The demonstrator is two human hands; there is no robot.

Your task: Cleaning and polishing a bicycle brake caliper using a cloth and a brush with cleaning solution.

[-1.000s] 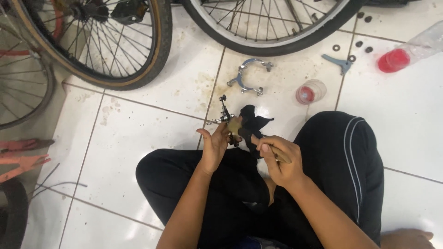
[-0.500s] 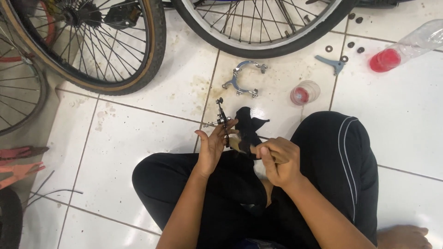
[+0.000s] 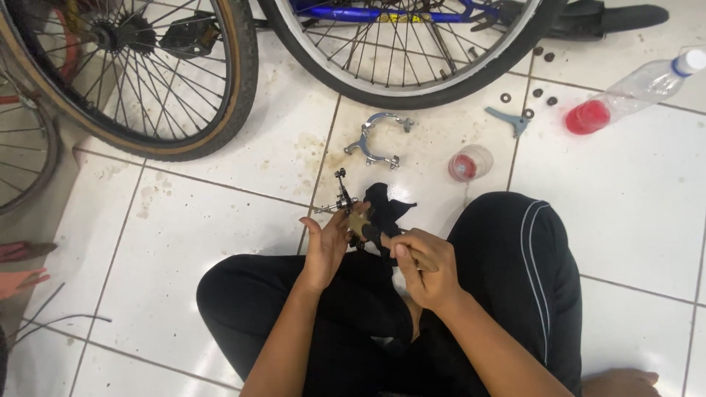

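At centre, over the lap: left hand [image 3: 327,246] clamped on small metal brake part [image 3: 343,202], right hand [image 3: 426,268] clamped on black rag [image 3: 382,217]. Wipe w/ firm, short strokes; brake caliper [image 3: 379,140] lies at 12 o'clock.

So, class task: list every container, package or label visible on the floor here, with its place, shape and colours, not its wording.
Plastic bottle: lying top right, clear, white cap, red liquid inside.
Small cup: on the tile beyond the knee, clear, round, red contents.
Frame sticker: top centre, yellow strip on blue bicycle tube.
No screens or signs.
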